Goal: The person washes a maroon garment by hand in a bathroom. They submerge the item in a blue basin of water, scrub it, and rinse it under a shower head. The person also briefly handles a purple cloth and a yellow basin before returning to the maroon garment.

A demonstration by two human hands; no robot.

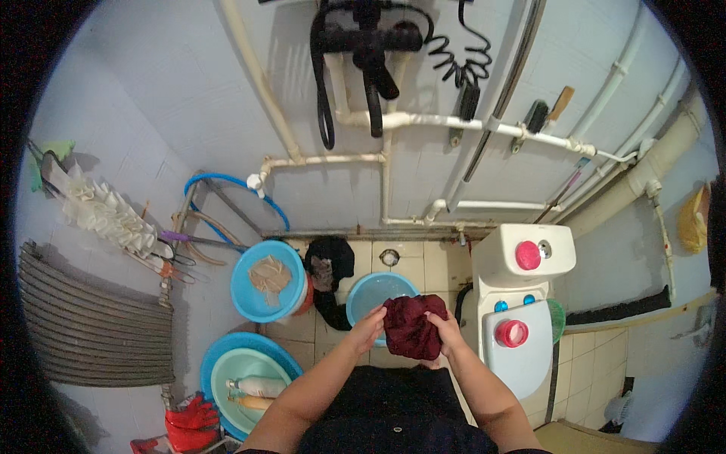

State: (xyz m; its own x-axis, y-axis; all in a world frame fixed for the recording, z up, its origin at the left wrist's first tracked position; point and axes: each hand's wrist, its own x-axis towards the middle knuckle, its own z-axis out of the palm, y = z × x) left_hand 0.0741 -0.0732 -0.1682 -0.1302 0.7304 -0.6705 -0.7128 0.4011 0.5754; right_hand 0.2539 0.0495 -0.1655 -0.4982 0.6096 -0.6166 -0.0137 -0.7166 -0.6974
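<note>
A bunched dark red cloth [414, 327] hangs between my two hands, in front of my body. My left hand [369, 330] grips its left edge, and my right hand [446, 331] pinches its upper right side with the thumb on top. What kind of garment or cloth it is, I cannot make out. Beneath and behind it stands a light blue basin [372, 289] with water in it, partly hidden by the cloth and my left hand. Dark cloth [330, 261] lies on the floor left of that basin.
To the left, a blue bucket [240, 291] holds a beige cloth [270, 280]. Nearer me, a pale green basin [219, 371] with bottles sits in a larger blue one. A toilet [529, 363] stands at right, a pink container on its lid. Red gloves [190, 424] hang lower left.
</note>
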